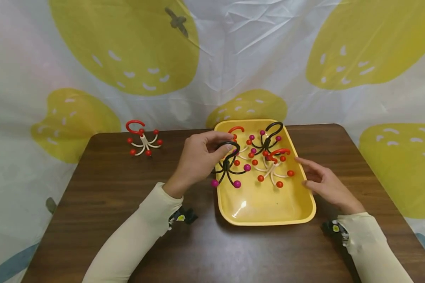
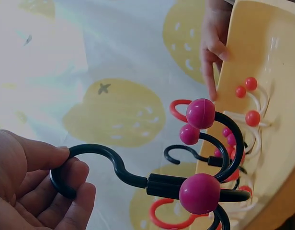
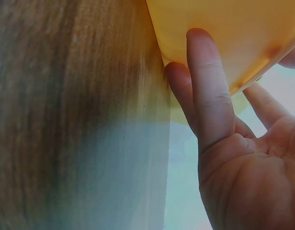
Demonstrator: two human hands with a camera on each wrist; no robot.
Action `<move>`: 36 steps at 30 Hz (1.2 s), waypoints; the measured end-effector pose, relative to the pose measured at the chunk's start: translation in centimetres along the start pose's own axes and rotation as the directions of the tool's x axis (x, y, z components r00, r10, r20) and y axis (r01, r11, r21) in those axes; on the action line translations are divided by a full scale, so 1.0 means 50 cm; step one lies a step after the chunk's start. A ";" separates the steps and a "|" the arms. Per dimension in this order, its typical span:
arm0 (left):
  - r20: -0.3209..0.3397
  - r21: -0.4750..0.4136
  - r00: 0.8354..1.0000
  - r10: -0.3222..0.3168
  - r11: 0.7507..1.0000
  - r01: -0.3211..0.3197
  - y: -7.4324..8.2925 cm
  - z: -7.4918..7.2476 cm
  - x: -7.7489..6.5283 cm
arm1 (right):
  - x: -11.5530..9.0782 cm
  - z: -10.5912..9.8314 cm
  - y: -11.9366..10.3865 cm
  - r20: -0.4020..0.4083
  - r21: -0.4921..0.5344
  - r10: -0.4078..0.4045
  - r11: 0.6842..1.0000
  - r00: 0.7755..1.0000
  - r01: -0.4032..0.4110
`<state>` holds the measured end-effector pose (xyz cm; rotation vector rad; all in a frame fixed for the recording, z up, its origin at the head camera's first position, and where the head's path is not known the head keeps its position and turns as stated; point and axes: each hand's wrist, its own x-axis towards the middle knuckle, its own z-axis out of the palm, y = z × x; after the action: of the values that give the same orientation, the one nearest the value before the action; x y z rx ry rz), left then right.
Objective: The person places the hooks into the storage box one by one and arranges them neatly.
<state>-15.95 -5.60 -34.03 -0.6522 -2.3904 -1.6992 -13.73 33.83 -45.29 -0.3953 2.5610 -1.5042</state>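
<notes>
My left hand (image 1: 200, 157) pinches the curved top of a black hook hanger (image 2: 162, 186) between thumb and fingers. The hanger's several arms, tipped with magenta balls, hang over the left side of the yellow tray (image 1: 265, 208). In the tray lie another black hanger (image 1: 267, 144) with magenta balls and white hangers with red hooks and red balls, one of them a white hanger (image 1: 272, 169) near the right wall. My right hand (image 1: 327, 186) touches the tray's right side from outside, fingers (image 3: 212, 91) extended along the outer wall.
A white hanger (image 1: 145, 143) with a red hook and red balls stands at the back left of the brown wooden table (image 1: 102, 212). Behind the table hangs a white curtain (image 1: 212, 59) with a yellow fruit print.
</notes>
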 end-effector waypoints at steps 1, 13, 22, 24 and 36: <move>0.004 -0.004 1.000 0.000 1.000 0.000 0.000 0.005 0.003 | 0.000 0.000 0.000 -0.001 -0.001 0.000 1.000 1.000 0.000; 0.054 -0.010 0.999 -0.002 1.000 0.003 -0.006 0.057 0.025 | 0.000 -0.001 0.000 0.004 0.012 -0.001 1.000 1.000 0.001; 0.081 0.015 0.996 -0.038 0.999 0.037 -0.032 0.088 0.026 | 0.000 -0.001 0.003 -0.006 0.009 0.006 1.000 1.000 -0.006; 0.084 0.013 0.995 -0.053 0.999 0.052 -0.038 0.093 0.025 | -0.001 -0.001 0.003 -0.009 0.008 0.006 1.000 1.000 -0.006; 0.080 0.005 0.994 -0.079 0.997 0.079 -0.059 0.106 0.020 | -0.001 0.001 0.006 -0.013 -0.002 0.008 1.000 1.000 -0.008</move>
<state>-17.39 -1.24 -38.10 -0.6453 -2.5039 -1.7327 -13.70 33.94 -45.58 -0.3755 2.5712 -1.5067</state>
